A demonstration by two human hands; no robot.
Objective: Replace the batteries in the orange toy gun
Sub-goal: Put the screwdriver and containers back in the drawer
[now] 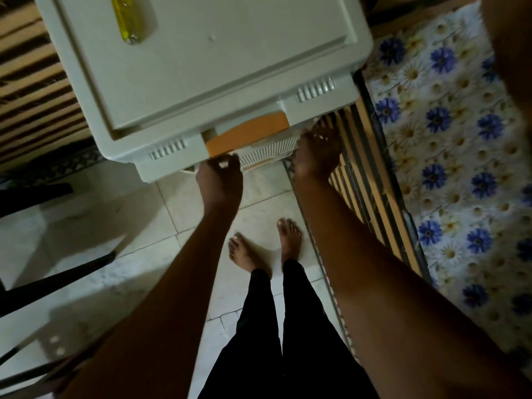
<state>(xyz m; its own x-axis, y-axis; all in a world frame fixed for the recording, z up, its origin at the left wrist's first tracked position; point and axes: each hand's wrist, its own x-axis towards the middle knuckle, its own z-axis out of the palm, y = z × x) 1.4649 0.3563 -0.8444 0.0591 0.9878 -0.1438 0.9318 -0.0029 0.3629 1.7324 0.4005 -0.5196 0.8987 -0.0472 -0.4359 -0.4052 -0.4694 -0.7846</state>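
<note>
Tiled floor (95, 249); left hand (220, 180) pinches drawer (259, 145); right hand (318, 149) spread against it.

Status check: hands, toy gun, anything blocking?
Left hand and right hand at the drawer front of the white cabinet. No toy gun visible. Yellow screwdriver on top.

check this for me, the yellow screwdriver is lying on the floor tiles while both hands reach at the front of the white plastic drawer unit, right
Not quite. In the head view the yellow screwdriver lies on top of the white plastic drawer unit, not on the floor tiles. The rest holds: the left hand and right hand both reach at its front.
</note>
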